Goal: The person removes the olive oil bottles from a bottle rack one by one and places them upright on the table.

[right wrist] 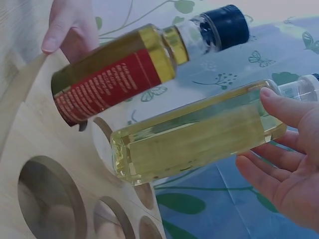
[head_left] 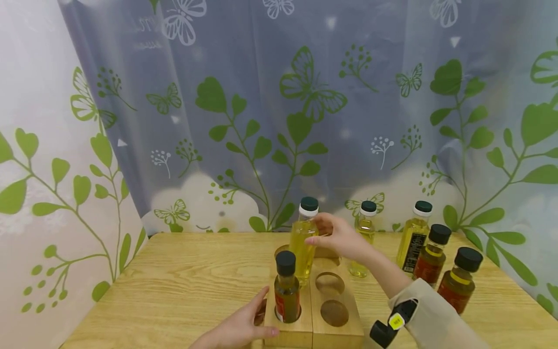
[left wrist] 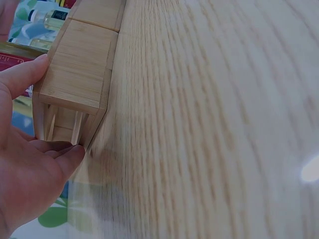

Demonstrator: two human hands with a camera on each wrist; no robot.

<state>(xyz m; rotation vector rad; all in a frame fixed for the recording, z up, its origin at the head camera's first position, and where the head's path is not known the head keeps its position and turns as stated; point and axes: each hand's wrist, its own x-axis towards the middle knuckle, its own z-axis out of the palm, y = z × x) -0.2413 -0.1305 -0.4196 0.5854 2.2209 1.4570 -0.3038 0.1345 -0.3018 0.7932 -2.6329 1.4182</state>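
Observation:
My right hand [head_left: 344,237] holds a clear bottle of yellow oil [head_left: 301,247] with a green cap, thumb on one side and fingers on the other. In the right wrist view, that bottle's base shows whole, close over the holes of a wooden bottle rack [head_left: 311,303]. A darker oil bottle [head_left: 286,291] with a black cap and red label stands in the rack's near left hole. My left hand [head_left: 241,322] grips the rack's near left end; in the left wrist view the thumb and fingers lie on opposite edges of its wooden side [left wrist: 79,64].
Right of the rack stand a yellow oil bottle [head_left: 365,237], another with a black label [head_left: 414,237], and two dark bottles with red labels [head_left: 429,261], [head_left: 457,283]. The wooden table [head_left: 196,271] ends at a patterned curtain [head_left: 244,121] behind.

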